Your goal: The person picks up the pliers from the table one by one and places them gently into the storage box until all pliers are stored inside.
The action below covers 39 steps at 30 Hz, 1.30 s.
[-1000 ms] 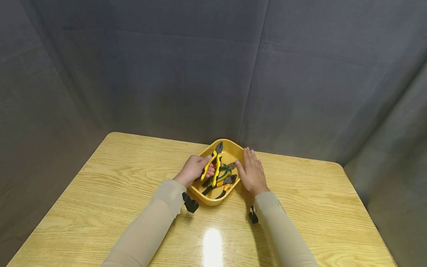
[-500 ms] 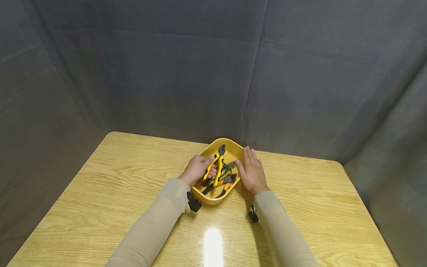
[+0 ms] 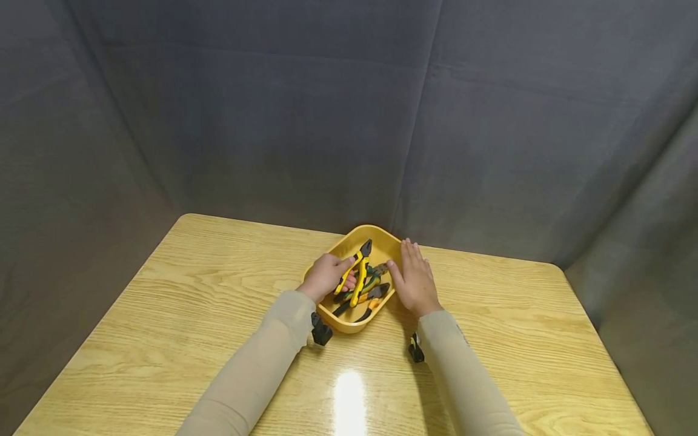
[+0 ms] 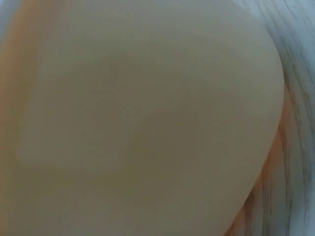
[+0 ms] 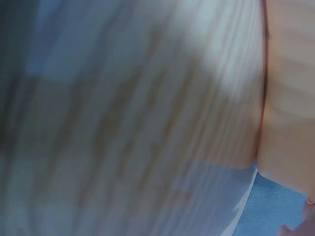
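Note:
My left hand [image 3: 326, 275] grips one handle of the yellow-and-black pliers [image 3: 362, 281], thumb on top. The pliers hang over the yellow bin [image 3: 349, 327] with handles spread and the dark head pointing away from me. Below them in the bin lie green-handled pliers [image 3: 373, 282] and orange-and-black tools [image 3: 375, 305], partly overlapped. With fingers straight, my right hand [image 3: 417, 281] rests along the bin's right side, its thumb over the rim. In the right wrist view, the bin's wall [image 5: 290, 98] stands at the right edge, with fingertips at the lower corner. A blurred pale surface fills most of the left wrist view.
The wooden table [image 3: 218, 272] extends to both sides of the bin. A grey curtain [image 3: 272, 121] hangs behind the table's far edge, close to the back of the bin. More curtain rises at the left and right.
My left hand has shifted a little to the right with the yellow-and-black pliers, whose head now sits slightly further right and nearer to me. My right hand stays at the bin's side.

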{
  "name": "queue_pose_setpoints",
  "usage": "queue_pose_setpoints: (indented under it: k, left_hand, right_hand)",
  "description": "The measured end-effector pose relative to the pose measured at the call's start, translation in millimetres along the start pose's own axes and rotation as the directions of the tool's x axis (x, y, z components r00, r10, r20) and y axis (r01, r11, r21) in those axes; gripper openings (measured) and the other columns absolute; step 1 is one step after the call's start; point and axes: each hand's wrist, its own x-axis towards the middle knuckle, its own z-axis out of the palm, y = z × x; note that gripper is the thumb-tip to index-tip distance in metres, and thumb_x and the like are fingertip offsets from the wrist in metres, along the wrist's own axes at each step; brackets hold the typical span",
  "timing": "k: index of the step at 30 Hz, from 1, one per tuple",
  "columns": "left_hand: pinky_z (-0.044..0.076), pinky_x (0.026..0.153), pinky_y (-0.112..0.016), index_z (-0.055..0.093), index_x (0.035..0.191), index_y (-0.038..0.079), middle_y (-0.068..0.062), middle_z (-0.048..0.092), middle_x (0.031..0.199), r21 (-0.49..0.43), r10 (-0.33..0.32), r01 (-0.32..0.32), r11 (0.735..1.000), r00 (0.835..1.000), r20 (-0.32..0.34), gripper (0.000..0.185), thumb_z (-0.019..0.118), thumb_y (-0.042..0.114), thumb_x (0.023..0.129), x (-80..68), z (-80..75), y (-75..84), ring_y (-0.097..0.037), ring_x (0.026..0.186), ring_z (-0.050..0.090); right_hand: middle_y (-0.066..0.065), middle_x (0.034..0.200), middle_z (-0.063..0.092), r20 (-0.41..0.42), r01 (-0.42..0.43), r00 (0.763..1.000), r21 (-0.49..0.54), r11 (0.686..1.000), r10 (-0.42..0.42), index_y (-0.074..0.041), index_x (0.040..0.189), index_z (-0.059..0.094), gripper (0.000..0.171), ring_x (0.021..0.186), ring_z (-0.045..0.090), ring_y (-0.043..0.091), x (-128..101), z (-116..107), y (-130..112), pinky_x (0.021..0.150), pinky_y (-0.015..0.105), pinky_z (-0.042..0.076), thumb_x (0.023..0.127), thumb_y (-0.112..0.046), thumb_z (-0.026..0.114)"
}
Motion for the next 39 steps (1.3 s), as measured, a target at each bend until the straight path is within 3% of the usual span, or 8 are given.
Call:
queue_pose_setpoints:
  k: [16, 25, 32, 39]
  left_hand:
    - [0.057, 0.059, -0.025, 0.069, 0.083, -0.001, -0.004, 0.072, 0.072, 0.168, 0.001, 0.002, 0.986, 1.0, -0.013, 0.046, 0.051, 0.033, 0.108, 4.6, 2.3, -2.2, -0.009, 0.061, 0.067]
    - [0.049, 0.068, -0.024, 0.073, 0.08, 0.003, -0.004, 0.072, 0.073, 0.262, 0.017, -0.014, 0.965, 1.0, -0.01, 0.052, 0.052, 0.043, 0.106, 3.7, -0.6, -1.4, -0.011, 0.065, 0.062]
    - [0.036, 0.053, -0.026, 0.073, 0.08, 0.005, 0.001, 0.048, 0.062, 0.382, 0.066, -0.067, 0.922, 0.998, 0.017, 0.049, 0.055, 0.043, 0.104, 4.8, -1.5, -1.1, -0.014, 0.056, 0.043]
    - [0.034, 0.054, -0.026, 0.069, 0.078, 0.005, 0.002, 0.042, 0.064, 0.372, 0.073, -0.078, 0.925, 0.997, 0.027, 0.04, 0.063, 0.039, 0.099, 3.5, -0.3, -1.1, -0.014, 0.058, 0.041]
  right_hand:
    - [0.016, 0.168, 0.012, -0.005, 0.005, 1.0, -0.005, 1.0, -0.005, 0.0, 0.161, 0.014, 0.07, 0.156, 0.006, 0.033, 1.8, 1.1, 0.3, 0.123, 0.058, 0.01, 0.11, -0.044, 0.033]
    - [0.014, 0.169, 0.012, -0.005, 0.0, 1.0, -0.005, 1.0, 0.0, -0.002, 0.162, 0.014, 0.07, 0.156, 0.007, 0.033, 2.1, 1.1, -1.1, 0.123, 0.056, 0.01, 0.11, -0.046, 0.031]
    - [0.014, 0.169, 0.012, -0.013, -0.007, 1.0, 0.004, 1.0, 0.007, -0.002, 0.162, 0.015, 0.07, 0.156, 0.007, 0.032, 0.9, 0.8, -1.4, 0.123, 0.056, 0.01, 0.11, -0.045, 0.032]
    - [0.014, 0.169, 0.013, -0.015, -0.01, 1.0, 0.019, 1.0, 0.011, -0.002, 0.162, 0.014, 0.069, 0.156, 0.006, 0.032, 0.0, 2.6, -0.5, 0.123, 0.057, 0.01, 0.11, -0.044, 0.033]
